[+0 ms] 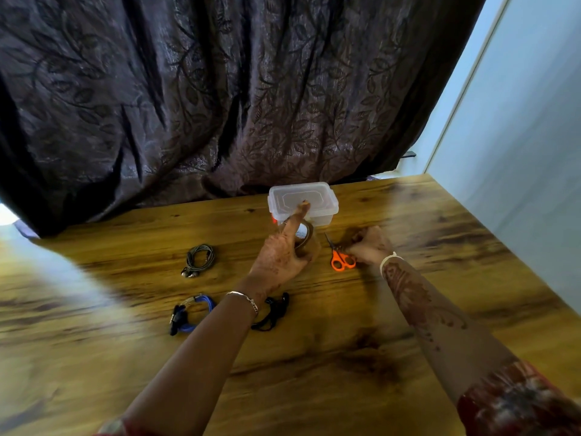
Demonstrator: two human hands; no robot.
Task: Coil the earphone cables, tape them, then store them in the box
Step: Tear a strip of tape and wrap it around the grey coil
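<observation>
Hands meet near the far middle of the wooden table [408,309], both forearms reaching in from the near edge. The left hand [283,256] is curled around a roll of brown tape [303,236], thumb and lower fingers closed on it while the index finger sticks straight out toward the far edge, its tip lying over the front of the box [303,201]. A thin bracelet [246,300] circles that wrist. The right hand [369,245] rests just to the right, fingers bent loosely down beside the orange-handled scissors [341,258]; it touches or nearly touches the handles, but motion blur keeps me from telling whether it has hold of them. A pale band [388,259] sits on the right wrist and a patterned sleeve [515,404] shows at the near right corner. The box is clear plastic with its lid on, standing close to the far edge, directly behind the tape. Three coiled earphone cables lie on the table left of the hands: a grey coil [199,261] toward the middle, a blue and black coil [190,313] nearer the person, and a black coil [273,311] partly hidden under the left wrist. All three lie apart from the box. A dark leaf-patterned curtain [220,89] hangs behind the far edge, and a pale wall [518,121] runs along the right side.
</observation>
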